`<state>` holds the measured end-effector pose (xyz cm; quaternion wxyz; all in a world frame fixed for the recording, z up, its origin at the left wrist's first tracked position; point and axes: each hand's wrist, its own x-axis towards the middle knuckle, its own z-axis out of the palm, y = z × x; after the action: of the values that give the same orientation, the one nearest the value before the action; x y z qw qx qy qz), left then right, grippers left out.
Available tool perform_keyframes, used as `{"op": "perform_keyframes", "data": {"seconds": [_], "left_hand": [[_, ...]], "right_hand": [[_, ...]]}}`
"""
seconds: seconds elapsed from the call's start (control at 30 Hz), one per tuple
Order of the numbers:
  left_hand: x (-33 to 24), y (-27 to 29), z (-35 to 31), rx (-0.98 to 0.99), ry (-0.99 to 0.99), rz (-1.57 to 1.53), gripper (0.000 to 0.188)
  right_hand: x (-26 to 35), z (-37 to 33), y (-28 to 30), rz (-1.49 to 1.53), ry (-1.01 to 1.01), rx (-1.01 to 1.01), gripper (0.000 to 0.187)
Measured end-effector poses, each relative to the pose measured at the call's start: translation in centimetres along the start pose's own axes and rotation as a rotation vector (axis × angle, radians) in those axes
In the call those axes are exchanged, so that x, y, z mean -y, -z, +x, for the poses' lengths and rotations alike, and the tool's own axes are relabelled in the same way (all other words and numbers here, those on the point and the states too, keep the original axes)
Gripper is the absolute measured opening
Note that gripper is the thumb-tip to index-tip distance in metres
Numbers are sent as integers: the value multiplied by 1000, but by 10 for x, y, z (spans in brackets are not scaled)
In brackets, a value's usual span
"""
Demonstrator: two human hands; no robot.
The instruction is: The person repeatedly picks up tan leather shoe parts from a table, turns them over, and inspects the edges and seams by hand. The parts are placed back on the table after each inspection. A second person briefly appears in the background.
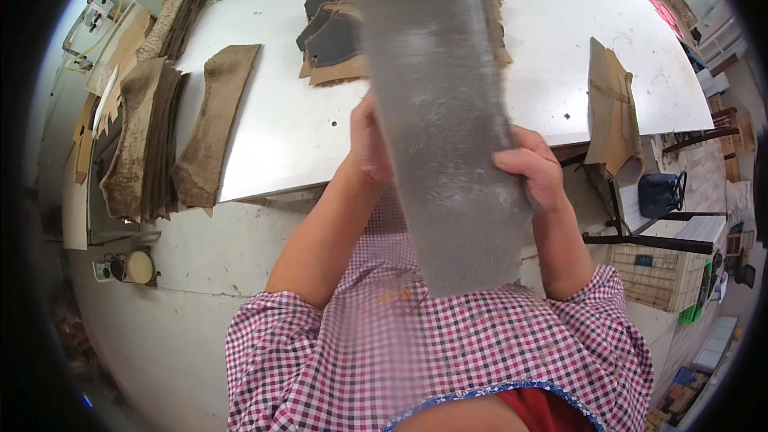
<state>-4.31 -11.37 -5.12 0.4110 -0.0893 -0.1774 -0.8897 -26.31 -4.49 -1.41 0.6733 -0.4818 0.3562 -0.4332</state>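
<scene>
Grey panel (pixel 438 132): held it up over the near edge of the table (pixel 280 140), gripping left side with left hand (pixel 370 144), right side with right hand (pixel 538 170). Probably paid to pinch both edges evenly and not let it flop, tbh.

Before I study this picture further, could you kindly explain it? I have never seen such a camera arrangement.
There is no machine: each grip is a person's bare hand, the left hand and the right hand. The view comes from a fisheye camera worn on the head, looking down, so straight edges bend near the rim.

Both hands hold a long grey piece by its sides; it looks slightly blurred. On the white table are a stack of brown pieces at left, a single brown piece beside it, and, farther back, a dark-and-brown pile, partly hidden by the grey piece.
</scene>
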Motion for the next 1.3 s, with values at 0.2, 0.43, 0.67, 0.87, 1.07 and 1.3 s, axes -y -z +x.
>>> {"op": "perform_keyframes", "data": {"seconds": [0.2, 0.43, 0.67, 0.87, 1.07, 1.3], "left_hand": [[-2, -19, -28, -345, -209, 236, 51], [23, -38, -37, -532, -178, 738, 38], [-12, -54, -75, -675, -59, 547, 39], [6, -48, -90, -614, -164, 354, 46], [31, -56, -83, -455, -149, 107, 54], [25, -69, -80, -592, -154, 359, 52]], "right_hand": [[2, 6, -15, -422, 125, -98, 68], [4, 12, -70, -857, 341, -247, 62], [14, 8, -12, -212, 58, -326, 24], [-9, 18, -13, -301, 17, -383, 23], [-48, 33, -26, -134, 32, -114, 24], [-23, 37, -8, -525, 171, -363, 29]]}}
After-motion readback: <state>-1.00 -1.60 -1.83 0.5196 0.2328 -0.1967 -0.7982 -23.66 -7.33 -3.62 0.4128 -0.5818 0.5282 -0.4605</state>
